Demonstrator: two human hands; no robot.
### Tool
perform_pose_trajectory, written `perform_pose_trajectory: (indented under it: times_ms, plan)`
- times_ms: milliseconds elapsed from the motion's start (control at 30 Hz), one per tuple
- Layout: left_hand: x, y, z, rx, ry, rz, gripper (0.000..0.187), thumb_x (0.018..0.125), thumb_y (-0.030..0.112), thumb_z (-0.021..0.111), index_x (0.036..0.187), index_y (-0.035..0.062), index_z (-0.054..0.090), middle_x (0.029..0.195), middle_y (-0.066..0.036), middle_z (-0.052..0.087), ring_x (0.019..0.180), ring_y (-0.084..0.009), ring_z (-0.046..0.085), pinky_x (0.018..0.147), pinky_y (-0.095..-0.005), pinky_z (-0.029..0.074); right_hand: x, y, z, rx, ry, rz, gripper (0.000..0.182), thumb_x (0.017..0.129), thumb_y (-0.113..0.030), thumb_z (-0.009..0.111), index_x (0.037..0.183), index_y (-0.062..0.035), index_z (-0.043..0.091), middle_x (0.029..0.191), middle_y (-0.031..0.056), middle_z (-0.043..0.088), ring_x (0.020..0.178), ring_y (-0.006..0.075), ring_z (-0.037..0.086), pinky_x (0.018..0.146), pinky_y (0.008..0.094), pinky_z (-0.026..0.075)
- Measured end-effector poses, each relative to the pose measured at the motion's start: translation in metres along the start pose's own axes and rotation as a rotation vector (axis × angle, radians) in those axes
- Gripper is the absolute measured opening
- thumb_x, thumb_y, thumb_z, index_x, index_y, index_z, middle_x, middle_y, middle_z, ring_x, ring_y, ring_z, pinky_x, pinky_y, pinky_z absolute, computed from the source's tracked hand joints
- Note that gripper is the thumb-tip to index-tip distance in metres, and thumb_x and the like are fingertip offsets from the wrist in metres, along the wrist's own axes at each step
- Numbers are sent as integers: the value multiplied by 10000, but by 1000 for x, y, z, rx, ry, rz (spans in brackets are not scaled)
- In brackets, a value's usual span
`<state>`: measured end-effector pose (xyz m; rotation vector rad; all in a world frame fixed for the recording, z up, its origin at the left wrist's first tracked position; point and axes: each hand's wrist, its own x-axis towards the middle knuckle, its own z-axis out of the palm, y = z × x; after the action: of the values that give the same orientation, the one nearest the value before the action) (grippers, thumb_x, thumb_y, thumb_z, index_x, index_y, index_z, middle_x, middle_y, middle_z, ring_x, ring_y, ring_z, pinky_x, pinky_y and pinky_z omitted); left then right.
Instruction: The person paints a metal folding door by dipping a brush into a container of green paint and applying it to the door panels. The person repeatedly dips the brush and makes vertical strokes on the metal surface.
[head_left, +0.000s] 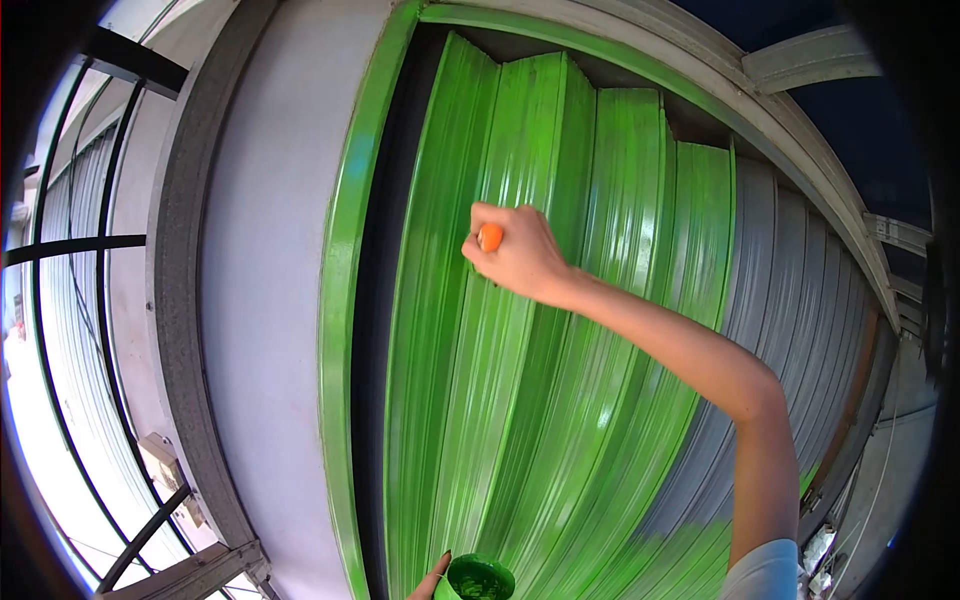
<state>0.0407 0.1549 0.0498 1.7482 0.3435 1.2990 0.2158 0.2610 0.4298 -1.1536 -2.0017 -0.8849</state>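
Note:
My right hand (520, 250) is raised against a corrugated metal folding door and closed round the orange handle of a paintbrush (490, 237). Its bristles are hidden behind my fist. Streaky wet-looking green paint covers the left panels of the folding door (530, 130). At the bottom edge, my left hand (430, 580) grips the side of a small can of green paint (482, 580). Only a finger or two of that hand shows; the rest falls outside the picture.
A green door frame (345, 300) runs up the left side and across the top. Grey door panels (790, 270) continue at the right. Left of a pale wall (270, 250) stands a black metal grille (100, 245). Beams cross the upper right.

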Motion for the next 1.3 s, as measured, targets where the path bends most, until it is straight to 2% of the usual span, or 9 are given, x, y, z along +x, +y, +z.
perform_pose_trajectory:
  times_ms: [67, 333, 567, 667, 700, 867, 1067, 1167, 1300]
  plan:
    - [-1, 0, 1, -39, 7, 7, 988, 540, 253, 854, 1322, -68, 342, 1134, -179, 576, 1033, -212, 568, 913, -334, 442, 16, -7, -20, 205, -60, 109, 193, 718, -108, 592, 589, -50, 461, 435, 61, 502, 393, 160, 518, 471, 318, 451]
    - [3, -7, 0, 25, 23, 10, 992, 543, 250, 853, 1329, -61, 334, 1134, -182, 575, 1036, -214, 566, 913, -335, 445, 124, -45, -95, -872, -79, -361, 160, 759, -143, 674, 739, -7, 593, 631, 114, 595, 664, 257, 638, 599, 370, 503]
    - [7, 0, 3, 29, -7, 10, 1001, 546, 252, 850, 1338, -58, 322, 1141, -190, 571, 1046, -219, 564, 924, -337, 440, 133, -51, -64, -1225, -335, -461, 135, 700, -177, 720, 776, -80, 666, 794, 50, 664, 796, 232, 651, 594, 346, 525]
    - [7, -3, 3, 23, -11, 20, 996, 548, 254, 849, 1336, -58, 325, 1145, -191, 569, 1048, -224, 565, 926, -338, 438, 129, -40, -48, -1231, -293, -468, 80, 744, -167, 669, 766, -89, 666, 792, 50, 663, 788, 227, 653, 572, 341, 522]
    - [7, -2, 3, 23, -14, 1, 997, 548, 254, 849, 1337, -58, 324, 1146, -191, 569, 1049, -225, 565, 926, -340, 438, 124, -34, -46, -1129, -261, -561, 19, 666, -29, 638, 672, -42, 625, 663, 94, 631, 661, 257, 644, 505, 351, 499]
    - [4, -4, 0, 12, -8, -37, 996, 550, 258, 848, 1337, -57, 324, 1148, -194, 567, 1053, -230, 566, 926, -349, 441, 68, -53, -22, -948, -475, -634, 42, 656, -44, 659, 653, -47, 617, 652, 84, 626, 631, 223, 637, 491, 329, 494]
    - [3, -3, 0, -23, 13, 27, 985, 556, 258, 846, 1335, -54, 330, 1154, -192, 565, 1052, -228, 565, 922, -350, 447, 59, -75, -13, -539, -701, -339, 139, 671, -19, 627, 581, 15, 527, 573, 105, 555, 549, 215, 579, 451, 312, 457]
    - [3, 3, -1, 6, 5, -19, 988, 554, 257, 846, 1338, -50, 328, 1163, -189, 560, 1057, -229, 563, 921, -350, 448, 107, -56, -43, -676, -551, -184, 143, 581, -36, 601, 529, -24, 468, 563, 104, 518, 535, 237, 555, 465, 373, 421]
    - [4, -2, 2, 21, 12, 17, 990, 552, 259, 848, 1338, -49, 329, 1152, -185, 567, 1048, -230, 569, 914, -347, 451, 154, -37, -79, -782, -125, -204, 101, 658, -38, 594, 593, -18, 519, 691, 154, 589, 702, 315, 612, 603, 414, 466]
